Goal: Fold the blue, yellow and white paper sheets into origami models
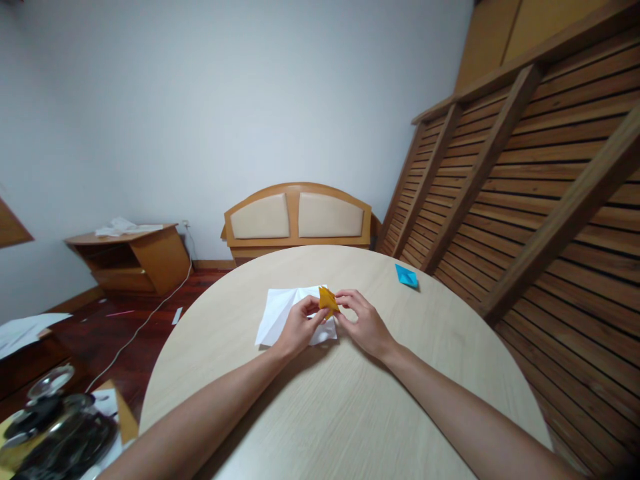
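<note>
Near left: dark pot-like item (70,433) with something clear beside it, blurry. Loose papers (30,330) lie farther back at the left edge. Far left, wooden cabinet (163,257) by the wall (300,80), crumpled white papers (125,227) on top. White cable (160,305) runs from the wall outlet (185,225) across dark red floor (137,353) toward near left.

Middle: round pale table (320,413). White sheet (275,317) lies on it, creased, partly covered by the left hand (301,325). Left hand is mostly closed, fingers curled, thumb and fingertips pinching the left side of the yellow folded paper (327,301). That piece is small, has a pointed top, and is held between both hands over the right part of the sheet. Behind the table, far side: headboard (294,220) with two cream panels.

Right hand (364,323): half open, fingers bent, thumb and fingertips at the yellow piece's right edge; can't tell if firm pinch or just contact. Blue folded paper (406,275) sits by itself near the table's far right edge, well apart from the hands. Right side: large slatted wooden panel (450,193), tilted, cross-beams visible.
</note>
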A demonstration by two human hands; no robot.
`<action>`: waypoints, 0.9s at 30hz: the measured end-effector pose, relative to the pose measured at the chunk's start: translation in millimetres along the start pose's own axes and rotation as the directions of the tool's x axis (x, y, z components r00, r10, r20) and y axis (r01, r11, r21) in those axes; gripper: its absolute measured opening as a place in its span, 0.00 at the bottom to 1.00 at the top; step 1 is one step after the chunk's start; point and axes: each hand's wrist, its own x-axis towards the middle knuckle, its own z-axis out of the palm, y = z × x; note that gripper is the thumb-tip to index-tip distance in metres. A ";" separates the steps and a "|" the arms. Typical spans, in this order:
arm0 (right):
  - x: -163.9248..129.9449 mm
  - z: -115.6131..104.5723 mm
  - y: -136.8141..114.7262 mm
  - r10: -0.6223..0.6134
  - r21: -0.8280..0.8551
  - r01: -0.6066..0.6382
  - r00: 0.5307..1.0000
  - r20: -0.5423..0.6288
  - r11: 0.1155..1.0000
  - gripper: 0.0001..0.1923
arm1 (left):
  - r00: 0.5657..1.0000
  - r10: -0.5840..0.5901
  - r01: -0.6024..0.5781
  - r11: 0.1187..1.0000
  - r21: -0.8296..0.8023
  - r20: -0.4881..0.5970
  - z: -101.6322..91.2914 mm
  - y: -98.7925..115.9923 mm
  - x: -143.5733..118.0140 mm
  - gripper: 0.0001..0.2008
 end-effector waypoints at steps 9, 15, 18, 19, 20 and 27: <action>1.0 0.9 -4.9 0.068 0.133 -0.075 0.996 0.053 0.988 0.08 | 0.996 0.067 -0.075 0.985 0.153 0.055 -2.1 5.1 -3.5 0.15; 0.8 0.3 -3.2 0.064 0.179 -0.071 0.997 0.048 0.981 0.02 | 0.989 0.144 -0.146 0.965 0.218 0.027 -3.1 8.8 -3.1 0.12; 0.5 -0.3 -1.8 0.060 0.170 -0.067 0.997 0.045 0.983 0.04 | 0.986 0.163 -0.167 0.962 0.214 0.035 -3.8 9.8 -3.4 0.11; 0.5 -0.3 -1.6 0.050 0.168 -0.056 0.998 0.042 0.984 0.05 | 0.985 0.166 -0.170 0.962 0.212 0.039 -4.0 10.1 -3.6 0.11; 0.4 -0.3 -1.5 0.038 0.168 -0.044 0.998 0.042 0.985 0.05 | 0.985 0.168 -0.173 0.962 0.212 0.042 -4.1 10.4 -3.8 0.10; 0.2 0.1 -0.4 0.067 0.160 -0.069 0.998 0.018 0.985 0.05 | 0.984 0.175 -0.178 0.954 0.240 0.034 -4.8 10.2 -4.1 0.09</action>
